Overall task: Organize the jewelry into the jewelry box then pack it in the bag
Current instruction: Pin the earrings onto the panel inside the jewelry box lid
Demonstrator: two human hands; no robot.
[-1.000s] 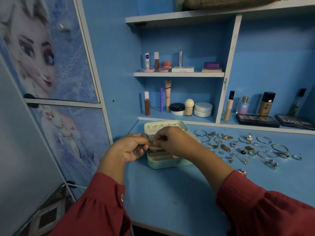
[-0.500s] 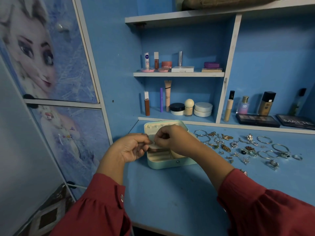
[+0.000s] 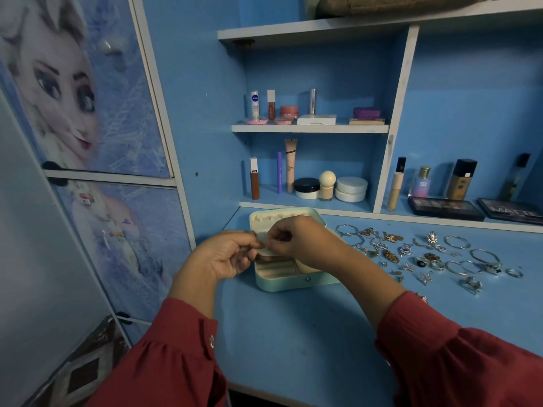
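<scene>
Both my hands are up over the open jewelry box (image 3: 282,276) right now, which sits on the blue desk (image 3: 308,333) at its left end, lid tipped back toward the shelves. My left hand (image 3: 226,257) and right hand (image 3: 289,237) meet fingertip to fingertip, both curled in and pinching something small and pale between them. I honestly can't tell what it is, maybe a little flap or pouch belonging to the box, maybe a tiny piece.

The loose jewelry (image 3: 426,257) is all spread out to the right of the box, well apart from my hands: hoops, rings, pendants. None of it looks packed yet, so I'd say this is early.

My take on doing this bit well: keep the pinch low over the tray so anything that slips drops into the box and not onto the desk. Go slow, tiny clasps hate rushing. No bag visible from here.
</scene>
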